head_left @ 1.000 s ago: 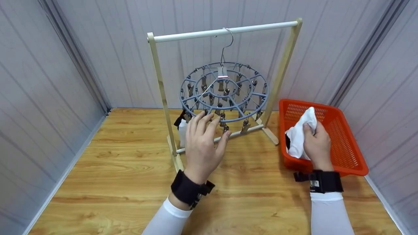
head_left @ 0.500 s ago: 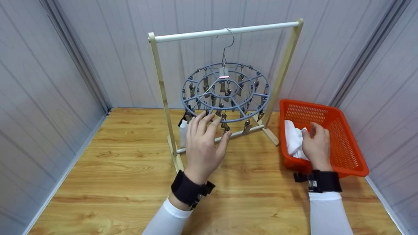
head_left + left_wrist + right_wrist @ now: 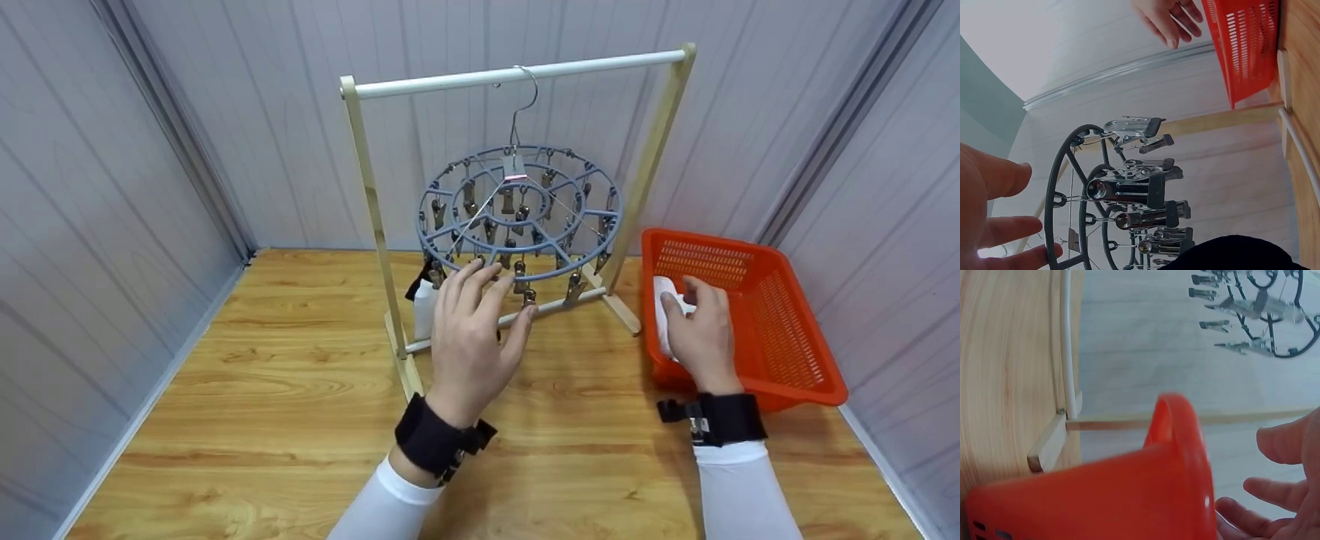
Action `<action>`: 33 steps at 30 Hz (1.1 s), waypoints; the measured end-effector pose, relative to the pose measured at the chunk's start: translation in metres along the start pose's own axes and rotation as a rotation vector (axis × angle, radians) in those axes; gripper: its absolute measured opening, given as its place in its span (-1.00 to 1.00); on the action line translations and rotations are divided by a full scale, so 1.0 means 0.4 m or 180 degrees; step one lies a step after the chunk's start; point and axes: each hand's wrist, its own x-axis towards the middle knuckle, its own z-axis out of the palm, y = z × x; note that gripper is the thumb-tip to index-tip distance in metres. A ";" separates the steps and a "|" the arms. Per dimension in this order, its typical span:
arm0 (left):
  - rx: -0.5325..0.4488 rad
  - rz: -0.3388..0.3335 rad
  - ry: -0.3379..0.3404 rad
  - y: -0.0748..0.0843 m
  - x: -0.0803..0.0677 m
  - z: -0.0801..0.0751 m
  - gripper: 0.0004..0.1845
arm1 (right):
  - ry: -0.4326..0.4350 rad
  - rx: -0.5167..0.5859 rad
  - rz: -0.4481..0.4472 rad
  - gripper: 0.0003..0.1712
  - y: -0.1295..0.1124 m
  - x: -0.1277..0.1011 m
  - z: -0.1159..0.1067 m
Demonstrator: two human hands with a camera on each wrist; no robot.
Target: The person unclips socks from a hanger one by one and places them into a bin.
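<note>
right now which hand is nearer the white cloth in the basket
Right. The right hand is over the white cloth in the orange basket; the left hand is by the clip hanger.

white cloth [image 3: 663,311] lies crumpled in orange basket's [image 3: 787,330] near-left corner.

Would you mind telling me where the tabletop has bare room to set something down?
The wooden tabletop lies bare left of the drying rack, and between the left hand and right hand. It is crowded under the clip hanger and by the orange basket holding a white cloth.
</note>
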 end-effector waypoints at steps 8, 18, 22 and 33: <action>-0.0145 0.0220 -0.0024 0.005 -0.001 0.009 -0.54 | -0.0069 0.0011 -0.0205 -0.34 -0.019 -0.013 0.026; -0.0431 0.0612 -0.0195 0.014 0.002 -0.008 -0.55 | -0.0216 -0.0121 -0.0354 -0.33 -0.053 -0.029 0.046; -0.0386 0.0616 0.0049 0.007 0.013 -0.015 -0.51 | -0.0269 -0.0104 -0.0459 -0.34 -0.067 -0.034 0.049; 0.0334 -0.0113 0.0028 -0.028 0.011 -0.015 -0.36 | -0.0607 -0.0009 -0.0666 -0.31 -0.089 -0.059 0.076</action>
